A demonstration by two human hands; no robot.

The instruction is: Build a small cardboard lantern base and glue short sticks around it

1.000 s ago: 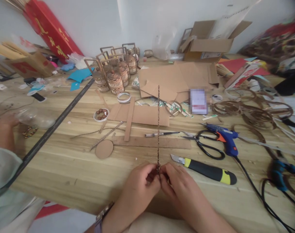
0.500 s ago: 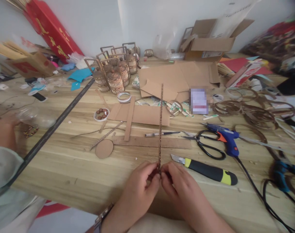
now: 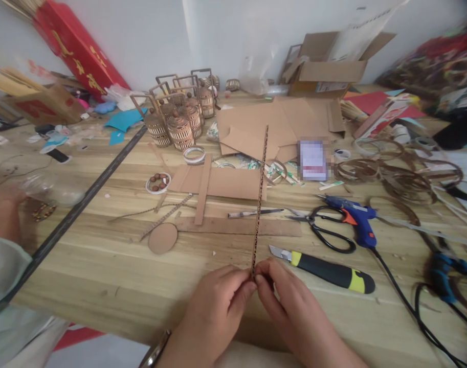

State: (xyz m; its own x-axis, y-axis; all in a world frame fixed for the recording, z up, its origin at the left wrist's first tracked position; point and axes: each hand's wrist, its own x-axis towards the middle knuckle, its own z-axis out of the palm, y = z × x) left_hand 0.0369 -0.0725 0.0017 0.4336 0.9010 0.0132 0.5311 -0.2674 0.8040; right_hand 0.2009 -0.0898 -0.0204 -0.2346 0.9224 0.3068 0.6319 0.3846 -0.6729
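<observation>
Left hand (image 3: 221,304), right hand (image 3: 292,301): both pinching near end of cardboard strip (image 3: 260,197) above near edge of surface (image 3: 114,271); strip's far end points toward far edge. Utility knife (image 3: 323,269) lying near right hand, blade toward left edge.

A strip (image 3: 260,204) runs forward from between left hand (image 3: 220,301) and right hand (image 3: 290,296). On the table (image 3: 98,271), a knife (image 3: 325,269) lies right of it, scissors (image 3: 312,216) behind the knife, a glue gun (image 3: 362,221) right of the scissors. Left lies a disc (image 3: 163,238); behind it, beads (image 3: 156,177) in a ring (image 3: 148,188), then lanterns (image 3: 180,133). A box (image 3: 329,72) stands behind cardboard (image 3: 248,120).
</observation>
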